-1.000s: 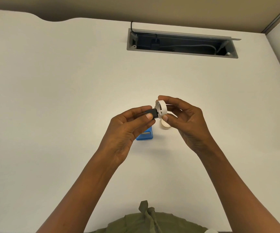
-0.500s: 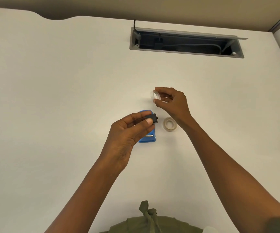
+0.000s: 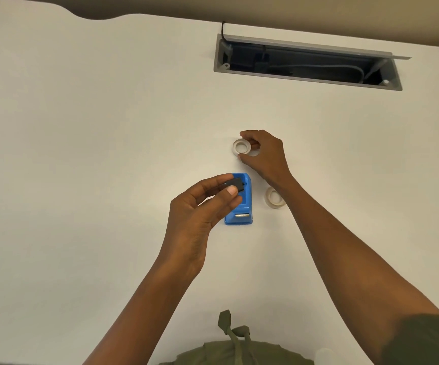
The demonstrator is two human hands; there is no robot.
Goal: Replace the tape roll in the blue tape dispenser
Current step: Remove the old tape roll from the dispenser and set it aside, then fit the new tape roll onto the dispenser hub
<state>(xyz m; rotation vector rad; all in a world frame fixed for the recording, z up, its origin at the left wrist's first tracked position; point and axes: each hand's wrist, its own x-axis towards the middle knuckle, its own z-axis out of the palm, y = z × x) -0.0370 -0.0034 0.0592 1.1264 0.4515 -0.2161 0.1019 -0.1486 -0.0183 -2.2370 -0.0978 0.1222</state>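
The blue tape dispenser (image 3: 242, 209) stands on the white desk (image 3: 94, 154) at the centre, its cutter end towards me. My left hand (image 3: 200, 209) hovers just above it and pinches a small black spindle (image 3: 235, 184) between thumb and fingers. Farther back, my right hand (image 3: 267, 156) reaches out low over the desk with its fingertips closed around a white ring-shaped tape core (image 3: 240, 146). A clear tape roll (image 3: 274, 198) lies flat to the right of the dispenser, partly hidden by my right forearm.
An open grey cable hatch (image 3: 305, 76) with dark cables inside is sunk into the desk at the back right. The desk's far edge curves at the upper left. Olive-green clothing (image 3: 236, 346) shows at the bottom.
My hands have separated: the right hand pulled the white ring off the black spindle and carried it away to the desk farther back. The left hand kept the spindle above the dispenser.
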